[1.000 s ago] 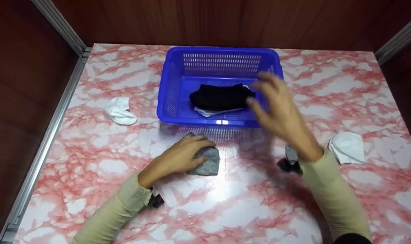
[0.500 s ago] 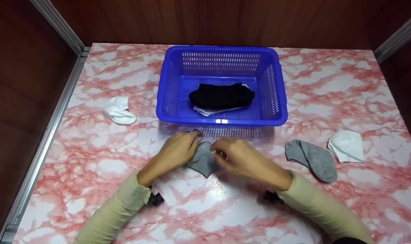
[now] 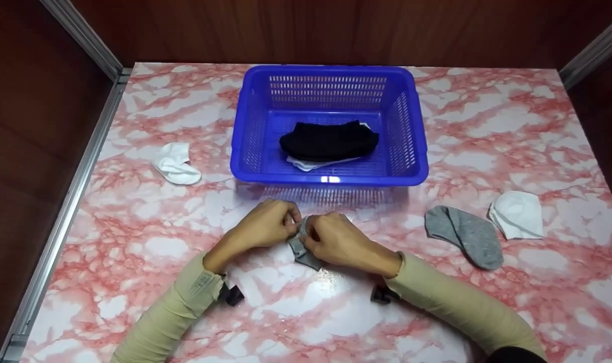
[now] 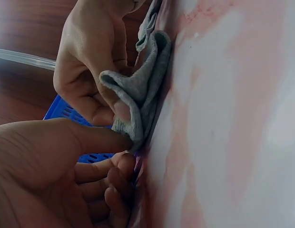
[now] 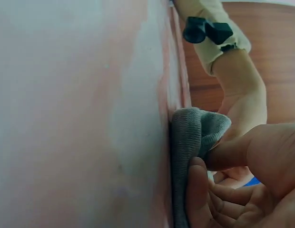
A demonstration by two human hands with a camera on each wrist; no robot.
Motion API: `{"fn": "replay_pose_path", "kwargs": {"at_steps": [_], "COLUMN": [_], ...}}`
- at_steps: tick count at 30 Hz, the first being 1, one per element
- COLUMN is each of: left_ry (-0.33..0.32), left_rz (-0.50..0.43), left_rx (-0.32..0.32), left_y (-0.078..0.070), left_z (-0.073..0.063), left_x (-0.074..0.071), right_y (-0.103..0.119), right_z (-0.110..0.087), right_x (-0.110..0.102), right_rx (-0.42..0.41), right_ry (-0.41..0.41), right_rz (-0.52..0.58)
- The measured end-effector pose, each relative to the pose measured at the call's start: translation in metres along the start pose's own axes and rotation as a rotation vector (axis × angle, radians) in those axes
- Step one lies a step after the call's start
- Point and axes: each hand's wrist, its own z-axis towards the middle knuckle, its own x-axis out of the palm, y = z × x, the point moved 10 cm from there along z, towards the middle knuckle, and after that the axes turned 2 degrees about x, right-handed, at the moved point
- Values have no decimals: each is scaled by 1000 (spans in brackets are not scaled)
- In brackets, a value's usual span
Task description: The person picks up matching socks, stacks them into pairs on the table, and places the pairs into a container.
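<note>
A grey sock (image 3: 304,248) lies bunched on the table in front of the basket, with both hands on it. My left hand (image 3: 266,224) pinches one end of it between thumb and fingers, as the left wrist view shows at the sock's edge (image 4: 133,102). From the other side my right hand (image 3: 343,239) grips it, thumb and fingers curled on the ribbed cloth (image 5: 186,142). A second grey sock (image 3: 464,236) lies flat to the right. Part of the held sock is hidden under the fingers.
A blue plastic basket (image 3: 331,180) stands behind the hands, holding a folded black sock (image 3: 329,141) on top of white cloth (image 3: 306,165). One white sock (image 3: 176,163) lies at the left, another white sock (image 3: 516,215) at the far right. Wooden panels (image 3: 336,30) border the table.
My right hand has come from the basket's right side down to the grey sock. The sock went from lying flat under the left hand to bunched between both hands.
</note>
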Motion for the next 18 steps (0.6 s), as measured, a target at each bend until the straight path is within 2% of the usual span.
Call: {"fn": "replay_pose_path", "kwargs": {"at_steps": [4, 9, 14, 18], "left_ry": [24, 38, 37, 34], "left_rz": [-15, -8, 2, 7], "left_rx": [-38, -91, -96, -87], "left_y": [2, 5, 6, 6], "left_z": [-4, -9, -11, -12], "left_x": [-3, -12, -16, -17], "right_y": [-1, -8, -21, -37], "right_z": [-4, -15, -29, -39], "right_x": [-11, -37, -58, -65], "right_rx": [-17, -25, -18, 8], "right_ry": [18, 0, -14, -30], "right_rz": [49, 113, 166, 208]}}
